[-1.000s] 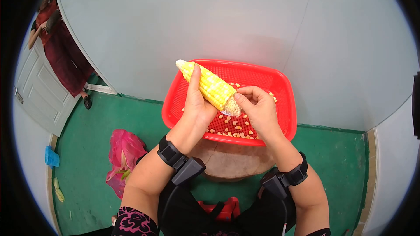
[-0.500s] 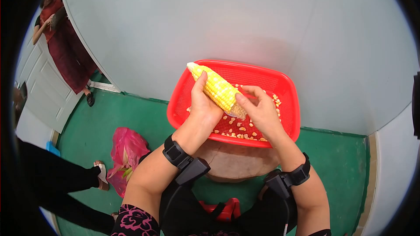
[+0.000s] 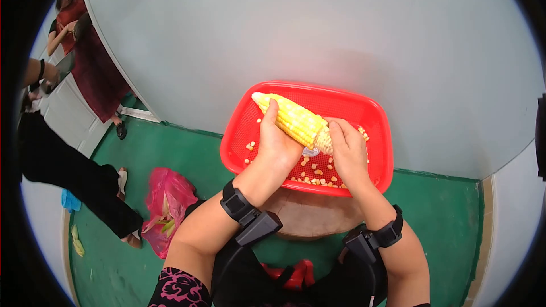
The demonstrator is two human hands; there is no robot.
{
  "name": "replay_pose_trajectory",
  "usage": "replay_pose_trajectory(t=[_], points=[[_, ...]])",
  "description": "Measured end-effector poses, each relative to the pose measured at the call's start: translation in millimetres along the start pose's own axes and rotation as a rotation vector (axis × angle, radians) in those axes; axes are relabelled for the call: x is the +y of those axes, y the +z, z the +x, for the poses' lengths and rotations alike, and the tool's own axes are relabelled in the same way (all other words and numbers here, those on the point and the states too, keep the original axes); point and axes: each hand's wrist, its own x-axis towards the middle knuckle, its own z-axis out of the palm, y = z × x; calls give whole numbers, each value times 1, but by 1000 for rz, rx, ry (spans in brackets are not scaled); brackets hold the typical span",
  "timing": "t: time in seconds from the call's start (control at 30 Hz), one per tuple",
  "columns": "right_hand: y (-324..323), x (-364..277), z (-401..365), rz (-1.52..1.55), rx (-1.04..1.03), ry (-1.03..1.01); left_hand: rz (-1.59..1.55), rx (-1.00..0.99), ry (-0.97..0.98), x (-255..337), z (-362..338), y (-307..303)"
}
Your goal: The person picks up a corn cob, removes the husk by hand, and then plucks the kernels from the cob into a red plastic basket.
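Observation:
A yellow corn cob (image 3: 293, 120) lies tilted over a red basket (image 3: 382, 136), its pale tip to the upper left. My left hand (image 3: 278, 139) is wrapped round its middle, thumb on top. At the lower right end, where bare cob shows, my right hand (image 3: 348, 149) is closed against it, some fingertips hidden. Loose kernels (image 3: 318, 172) are scattered on the basket's mesh floor, more of them near the front and right sides.
The basket rests on a round stool (image 3: 307, 216) by the wall. On the green floor at left lies a pink plastic bag (image 3: 165, 193) with husks. A person in black trousers (image 3: 74, 170) stands beyond it; another person (image 3: 94, 74) stands near the door.
My right hand has shifted from the kernels' edge to the bare end of the cob. The corn sits slightly lower and further right in view. The person at left has changed stance.

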Motion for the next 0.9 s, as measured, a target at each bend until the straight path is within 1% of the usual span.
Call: replay_pose_trajectory(t=[0.07,0.1,0.17,0.2,0.23,0.27,0.3,0.33,0.4,0.47,0.5,0.6,0.63,0.73,0.77,0.9], points=[[0,-1,-1,11,30,25,-15,0,-12,1,0,-1],[-3,-10,-1,2,-14,96,-22,-8,1,1,2,-2],[2,-11,-5,86,-63,-52,-46,22,12,2,0,-1],[3,-3,-5,48,-88,-77,-30,29,27,1,5,-7],[2,-10,-8,39,-97,-40,-66,7,-34,1,10,-15],[6,-10,-7,81,-88,-102,-66,5,-21,-1,13,-20],[4,-3,-5,19,-68,-100,-66,-27,-25,-2,13,-21],[1,9,-1,29,-46,-122,-56,-50,-22,-7,19,-25],[-4,6,5,95,-63,-33,-36,-84,-56,-11,31,-29],[-9,21,11,97,-90,-30,-3,-108,-33,-9,27,-29],[-10,22,13,91,-92,-32,-12,-78,-53,-7,25,-26],[-13,1,11,244,-120,196,-30,-104,-138,2,14,-22],[-11,-14,7,293,-116,263,6,-76,-75,0,18,-24],[-12,-9,4,62,-176,88,40,-46,1,0,20,-26],[-8,-4,4,85,-162,17,65,-55,21,-1,20,-27],[-9,1,4,125,-155,23,90,-36,66,-2,22,-26]])
